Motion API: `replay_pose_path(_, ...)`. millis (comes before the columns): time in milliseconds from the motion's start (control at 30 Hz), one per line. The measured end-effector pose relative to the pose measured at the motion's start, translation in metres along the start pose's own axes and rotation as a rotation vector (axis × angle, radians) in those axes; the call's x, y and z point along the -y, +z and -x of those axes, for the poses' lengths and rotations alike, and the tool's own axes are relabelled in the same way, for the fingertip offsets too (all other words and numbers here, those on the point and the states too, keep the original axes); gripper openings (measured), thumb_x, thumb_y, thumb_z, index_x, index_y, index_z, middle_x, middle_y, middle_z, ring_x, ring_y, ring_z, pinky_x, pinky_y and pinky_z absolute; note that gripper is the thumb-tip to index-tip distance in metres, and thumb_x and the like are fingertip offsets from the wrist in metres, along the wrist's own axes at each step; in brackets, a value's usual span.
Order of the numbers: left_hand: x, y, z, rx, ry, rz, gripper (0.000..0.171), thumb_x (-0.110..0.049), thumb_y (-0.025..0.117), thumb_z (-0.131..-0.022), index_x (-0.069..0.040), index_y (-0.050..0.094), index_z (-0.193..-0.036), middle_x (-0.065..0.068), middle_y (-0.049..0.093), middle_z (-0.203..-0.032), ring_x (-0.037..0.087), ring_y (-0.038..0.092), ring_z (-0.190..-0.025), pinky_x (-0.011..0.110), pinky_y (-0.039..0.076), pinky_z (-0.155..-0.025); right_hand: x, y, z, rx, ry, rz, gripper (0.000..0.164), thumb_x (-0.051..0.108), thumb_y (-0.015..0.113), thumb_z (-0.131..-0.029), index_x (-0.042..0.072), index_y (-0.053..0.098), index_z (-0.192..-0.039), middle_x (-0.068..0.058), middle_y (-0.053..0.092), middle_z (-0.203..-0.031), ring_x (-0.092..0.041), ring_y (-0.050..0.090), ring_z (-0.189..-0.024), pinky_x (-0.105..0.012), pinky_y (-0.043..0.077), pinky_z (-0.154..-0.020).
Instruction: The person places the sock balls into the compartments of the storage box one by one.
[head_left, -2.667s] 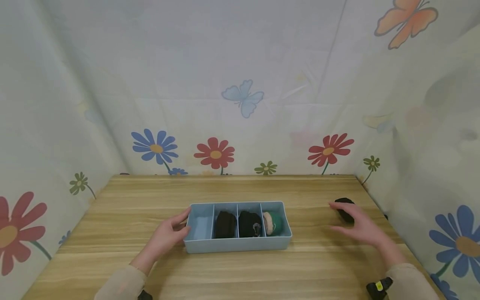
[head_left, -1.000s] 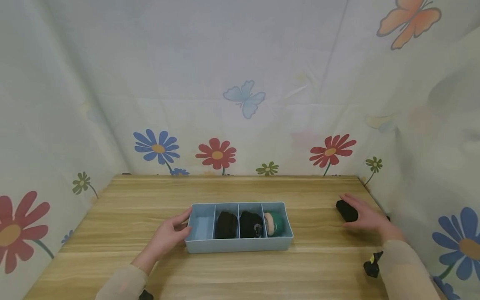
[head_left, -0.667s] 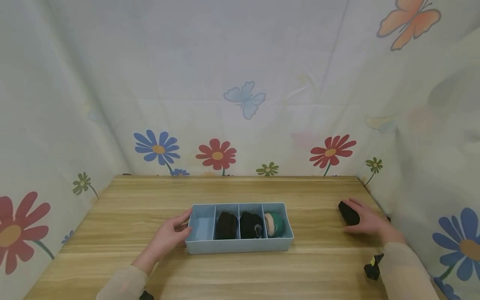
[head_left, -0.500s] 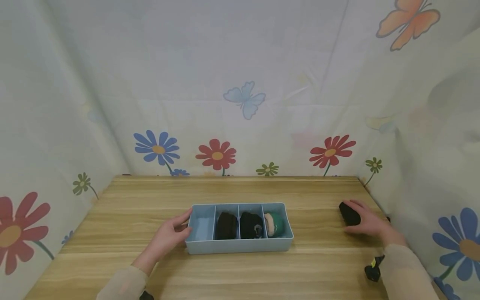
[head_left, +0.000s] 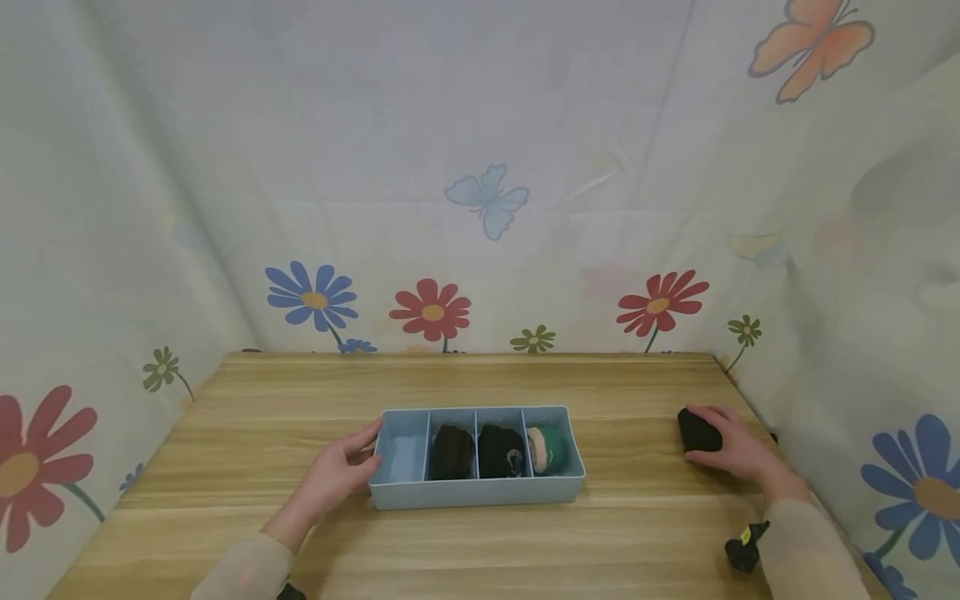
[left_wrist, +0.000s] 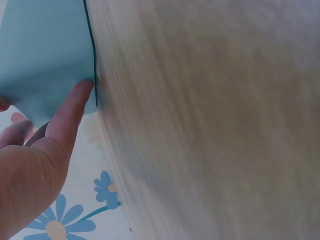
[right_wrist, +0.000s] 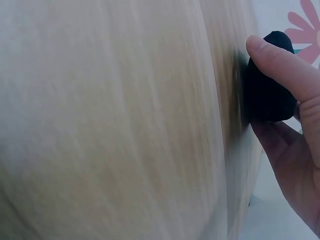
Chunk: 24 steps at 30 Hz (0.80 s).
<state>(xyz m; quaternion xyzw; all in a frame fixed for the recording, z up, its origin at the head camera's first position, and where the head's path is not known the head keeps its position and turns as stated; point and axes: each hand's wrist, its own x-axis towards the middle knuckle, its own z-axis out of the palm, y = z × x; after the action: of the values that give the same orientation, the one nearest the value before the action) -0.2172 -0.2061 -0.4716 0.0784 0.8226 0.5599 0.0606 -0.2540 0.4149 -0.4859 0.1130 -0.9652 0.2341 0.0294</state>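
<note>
A light-blue divided box (head_left: 480,493) stands mid-table with its leftmost compartment bare. The other compartments hold a dark-brown rolled sock (head_left: 452,452), a black rolled sock with a grey mark (head_left: 501,451), and a green one with a cream edge (head_left: 547,448). Against the box's left end rests my left hand (head_left: 335,468), its thumb lying along the wall in the left wrist view. At the right of the table my right hand (head_left: 738,446) grips a black rolled sock (right_wrist: 270,90) between thumb and fingers. That sock is close to the tabletop; whether it touches cannot be told.
The wood-grain table (head_left: 480,550) runs back to a pale cloth backdrop (head_left: 360,125) printed with flowers and butterflies. More of this cloth hangs at both sides. A small dark object (head_left: 775,437) shows by the right edge, behind my right hand.
My right hand has reached over the black rolled sock, closed its thumb and fingers on it and turned it slightly. The left hand and box have stayed in place.
</note>
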Motion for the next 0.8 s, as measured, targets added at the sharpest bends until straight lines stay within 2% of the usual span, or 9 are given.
replay_pose_path(100, 0.000, 0.000, 0.000, 0.002, 0.000, 0.001, 0.062, -0.010, 0.064, -0.096, -0.008, 0.038, -0.153, 0.022, 0.032, -0.155, 0.044, 0.047, -0.129, 0.036, 0.057, -0.083, 0.002, 0.001, 0.001, -0.010, 0.013, -0.004, 0.082, 0.033, 0.084, -0.078, -0.001, 0.046, -0.142, -0.037, 0.036, -0.135, -0.055, 0.044, -0.114, -0.072, 0.040, -0.090)
replay_pose_path(433, 0.000, 0.000, 0.001, 0.002, 0.003, -0.010, 0.062, -0.010, 0.063, -0.096, -0.007, 0.037, -0.153, 0.023, 0.032, -0.155, 0.045, 0.047, -0.129, 0.035, 0.057, -0.082, 0.010, 0.006, 0.002, -0.100, -0.041, 0.053, 0.078, 0.030, 0.086, -0.076, -0.004, 0.051, -0.137, -0.035, 0.045, -0.126, -0.052, 0.051, -0.108, -0.066, 0.044, -0.086)
replay_pose_path(667, 0.000, 0.000, 0.000, 0.000, -0.006, -0.003, 0.062, -0.010, 0.063, -0.096, -0.008, 0.038, -0.153, 0.022, 0.032, -0.155, 0.044, 0.047, -0.130, 0.036, 0.058, -0.081, 0.021, 0.010, 0.003, -0.114, -0.044, 0.042, 0.078, 0.030, 0.086, -0.076, -0.003, 0.051, -0.137, -0.036, 0.045, -0.127, -0.053, 0.050, -0.109, -0.067, 0.043, -0.087)
replay_pose_path(800, 0.000, 0.000, 0.000, -0.002, -0.012, -0.016, 0.062, -0.012, 0.064, -0.096, -0.010, 0.038, -0.153, 0.022, 0.033, -0.155, 0.044, 0.048, -0.129, 0.036, 0.058, -0.081, 0.026, 0.014, 0.001, -0.115, -0.015, 0.023, 0.079, 0.031, 0.085, -0.078, -0.001, 0.049, -0.140, -0.035, 0.043, -0.130, -0.053, 0.049, -0.111, -0.068, 0.043, -0.088)
